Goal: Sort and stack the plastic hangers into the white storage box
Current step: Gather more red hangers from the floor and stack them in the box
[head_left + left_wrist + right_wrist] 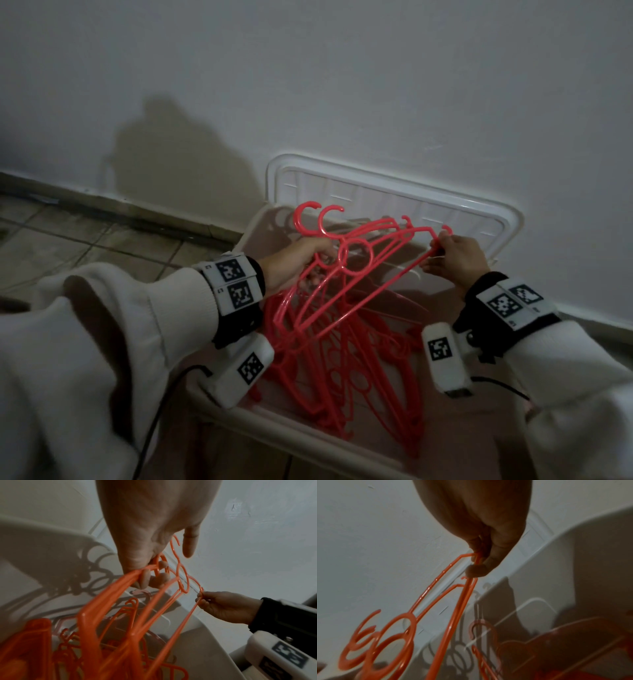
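Observation:
Two red plastic hangers [373, 260] are held together above the white storage box [219, 416], hooks pointing up and left. My left hand [298, 262] grips them near the neck rings, fingers curled round the bars [145, 577]. My right hand [454, 257] pinches the hangers' far shoulder corner [476, 559] between thumb and fingers [204, 599]. A loose pile of more red hangers [346, 370] lies tangled inside the box below, also seen as the pile [68, 649] in the left wrist view.
The box's white lid [394, 195] leans against the wall [342, 85] behind the box. Dark tiled floor [85, 236] stretches to the left along a baseboard. Wrist camera cables [154, 428] hang near the box's front edge.

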A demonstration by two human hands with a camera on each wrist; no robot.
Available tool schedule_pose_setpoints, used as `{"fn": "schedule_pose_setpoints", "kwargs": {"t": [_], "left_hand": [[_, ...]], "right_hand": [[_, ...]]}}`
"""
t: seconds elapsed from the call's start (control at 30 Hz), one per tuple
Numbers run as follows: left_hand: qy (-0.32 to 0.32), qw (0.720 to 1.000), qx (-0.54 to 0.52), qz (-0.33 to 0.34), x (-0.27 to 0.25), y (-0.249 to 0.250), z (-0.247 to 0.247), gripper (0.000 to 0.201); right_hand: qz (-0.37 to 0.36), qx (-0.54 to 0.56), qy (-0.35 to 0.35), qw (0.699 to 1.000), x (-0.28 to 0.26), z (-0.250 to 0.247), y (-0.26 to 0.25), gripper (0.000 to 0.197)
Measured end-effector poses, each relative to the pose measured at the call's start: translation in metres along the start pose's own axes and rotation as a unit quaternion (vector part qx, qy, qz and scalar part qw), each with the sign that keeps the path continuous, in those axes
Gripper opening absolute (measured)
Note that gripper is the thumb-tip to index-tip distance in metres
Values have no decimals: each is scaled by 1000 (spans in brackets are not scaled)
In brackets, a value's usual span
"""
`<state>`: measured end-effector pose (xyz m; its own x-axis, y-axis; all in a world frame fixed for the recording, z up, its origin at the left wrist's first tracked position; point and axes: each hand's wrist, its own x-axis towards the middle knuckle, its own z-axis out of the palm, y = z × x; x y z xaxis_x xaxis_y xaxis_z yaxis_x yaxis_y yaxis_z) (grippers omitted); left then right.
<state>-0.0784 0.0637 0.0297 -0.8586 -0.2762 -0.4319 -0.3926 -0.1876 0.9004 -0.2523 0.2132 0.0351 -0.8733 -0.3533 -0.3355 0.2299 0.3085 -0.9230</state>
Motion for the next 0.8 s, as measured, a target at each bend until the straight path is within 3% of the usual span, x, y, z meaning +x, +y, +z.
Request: {"fn": "schedule_pose_setpoints", "kwargs": {"t": [0.07,0.13,0.33,0.43,0.5,0.53,0.6,0.67,0.8], "left_hand": [[25,999,40,24,0,-1,2,27],[44,994,87,42,1,-1,2,13],[59,991,118,30,2,-5,3,22],[101,989,99,40,4,-6,1,23],[135,985,93,48,7,-6,-2,15],[148,981,111,50,8,-6,-4,15],[158,975,148,55,10,-7,-7,19],[165,972,156,61,10,-8,-8,22],[165,970,169,57,12,-9,-7,34]], "right_hand": [[22,19,-24,999,-5,10,3,37],[37,42,-41,998,-10,18,5,37],[50,71,-58,995,-11,18,2,29],[76,-17,-67,995,-15,20,6,32],[63,-176,-107,977,-17,21,16,28],[27,-295,-134,946,-16,20,22,25],[-45,-488,-224,842,-16,21,34,21],[-40,-574,-332,747,-20,26,46,31],[-10,-651,-358,669,-23,33,67,66]]}}
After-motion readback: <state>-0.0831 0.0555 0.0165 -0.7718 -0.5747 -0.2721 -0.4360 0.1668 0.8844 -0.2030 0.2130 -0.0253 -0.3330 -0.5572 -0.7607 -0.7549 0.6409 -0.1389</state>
